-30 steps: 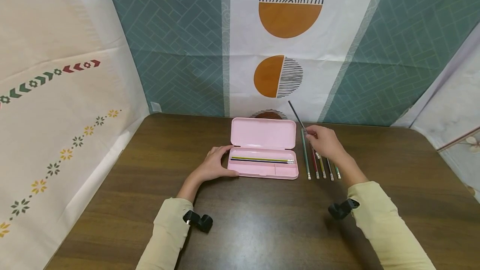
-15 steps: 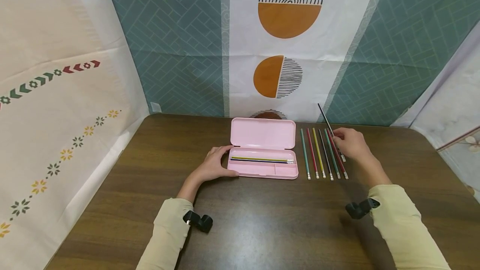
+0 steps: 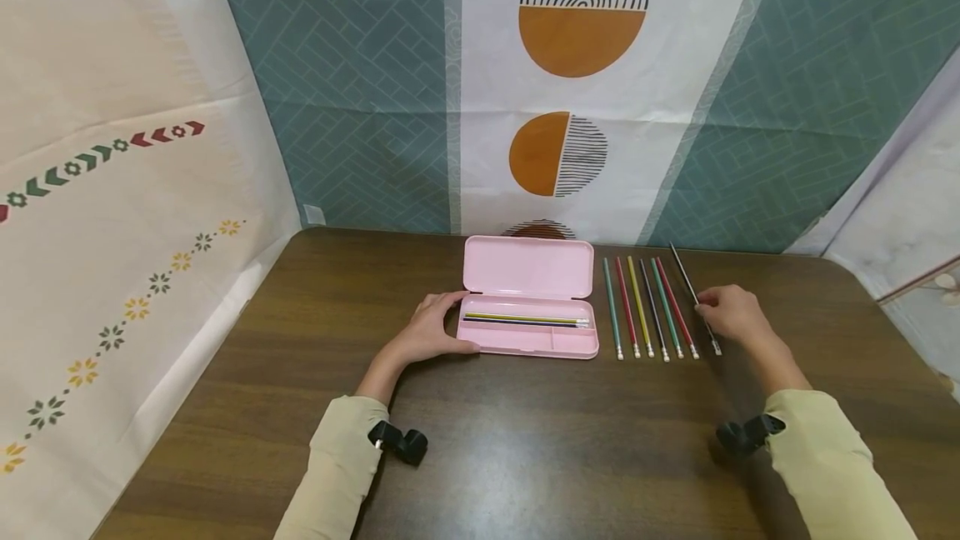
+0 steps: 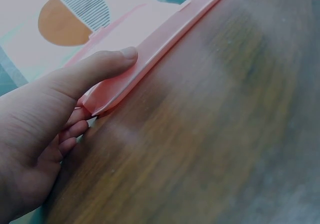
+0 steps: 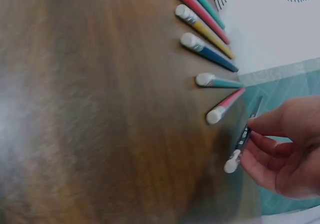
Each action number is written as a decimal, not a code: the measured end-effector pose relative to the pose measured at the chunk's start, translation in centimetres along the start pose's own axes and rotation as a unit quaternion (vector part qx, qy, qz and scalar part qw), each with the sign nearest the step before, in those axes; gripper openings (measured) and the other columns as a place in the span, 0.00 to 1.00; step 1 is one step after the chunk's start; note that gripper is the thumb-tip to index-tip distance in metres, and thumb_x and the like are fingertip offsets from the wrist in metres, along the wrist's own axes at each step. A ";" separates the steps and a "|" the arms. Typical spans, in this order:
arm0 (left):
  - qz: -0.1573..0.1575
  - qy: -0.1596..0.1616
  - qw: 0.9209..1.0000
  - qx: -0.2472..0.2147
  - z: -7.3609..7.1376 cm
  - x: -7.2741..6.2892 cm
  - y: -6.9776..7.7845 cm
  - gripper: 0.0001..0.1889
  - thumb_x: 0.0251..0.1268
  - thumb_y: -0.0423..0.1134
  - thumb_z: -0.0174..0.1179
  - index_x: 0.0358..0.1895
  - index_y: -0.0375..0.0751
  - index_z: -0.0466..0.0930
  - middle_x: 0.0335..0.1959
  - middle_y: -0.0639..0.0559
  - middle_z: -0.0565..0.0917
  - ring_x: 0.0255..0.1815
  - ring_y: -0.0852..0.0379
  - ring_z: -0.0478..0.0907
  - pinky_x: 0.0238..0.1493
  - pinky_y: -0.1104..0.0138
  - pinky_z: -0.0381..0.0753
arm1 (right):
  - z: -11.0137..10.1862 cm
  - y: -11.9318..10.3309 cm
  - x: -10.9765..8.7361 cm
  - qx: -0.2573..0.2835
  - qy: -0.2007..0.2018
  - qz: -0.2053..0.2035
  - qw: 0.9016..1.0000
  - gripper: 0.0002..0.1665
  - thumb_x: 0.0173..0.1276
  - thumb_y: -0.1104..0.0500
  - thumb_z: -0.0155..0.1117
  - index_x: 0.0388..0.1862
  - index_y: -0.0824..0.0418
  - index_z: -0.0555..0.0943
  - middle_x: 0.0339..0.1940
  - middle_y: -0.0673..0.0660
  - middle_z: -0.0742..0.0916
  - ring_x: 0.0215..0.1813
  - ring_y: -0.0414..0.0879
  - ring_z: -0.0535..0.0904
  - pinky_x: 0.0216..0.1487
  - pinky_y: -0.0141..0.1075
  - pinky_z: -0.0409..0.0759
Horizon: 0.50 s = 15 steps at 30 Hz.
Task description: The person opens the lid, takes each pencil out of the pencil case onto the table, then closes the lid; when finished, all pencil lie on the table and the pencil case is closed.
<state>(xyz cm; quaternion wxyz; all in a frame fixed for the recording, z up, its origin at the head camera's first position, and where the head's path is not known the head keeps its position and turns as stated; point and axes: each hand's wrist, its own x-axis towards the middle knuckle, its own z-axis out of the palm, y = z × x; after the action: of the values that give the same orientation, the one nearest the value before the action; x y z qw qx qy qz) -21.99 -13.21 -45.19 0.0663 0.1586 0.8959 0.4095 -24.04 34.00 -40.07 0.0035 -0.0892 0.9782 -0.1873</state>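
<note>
Patterned cloth hangs behind the scene, green at its sides with a pale central band, and below it a brown wooden table fills the lower frame. A pink pencil case lies at the centre of the frame, its lid tipped back toward the cloth, which leaves the compartments exposed.

The left hand spans the case's left end, thumb along the near wall and fingers around the far side, a grip that probably keeps the light box from sliding. Right of centre, the right hand pinches a dark pencil between thumb and fingers, partway along its length, likely for control of its angle. Whether that pencil touches the table I cannot tell.

Just left of it, six pencils lie side by side, apart from one another, seemingly spaced so each can be picked singly. A yellow pencil and a dark one lie lengthwise in the long rear compartment, whose shape suits them. Smallest are the white erasers, all toward the near side of the table.
</note>
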 end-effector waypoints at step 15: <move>0.001 0.000 1.000 0.003 0.0 -0.1 0.0 0.50 0.42 0.53 0.76 0.71 0.44 0.64 0.66 0.46 0.69 0.64 0.49 0.59 0.61 0.47 0.63 | 0.6 -0.2 -0.5 0.007 -0.006 0.036 0.999 0.17 0.65 0.63 0.58 0.44 0.79 0.78 0.38 0.72 0.84 0.45 0.73 0.76 0.44 0.60 0.73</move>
<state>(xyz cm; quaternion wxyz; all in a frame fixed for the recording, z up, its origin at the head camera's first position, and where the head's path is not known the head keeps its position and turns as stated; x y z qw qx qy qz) -21.93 -13.23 -45.16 0.0655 0.1598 0.8970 0.4068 -23.47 33.66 -40.57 0.0169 -0.0552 0.9794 -0.1936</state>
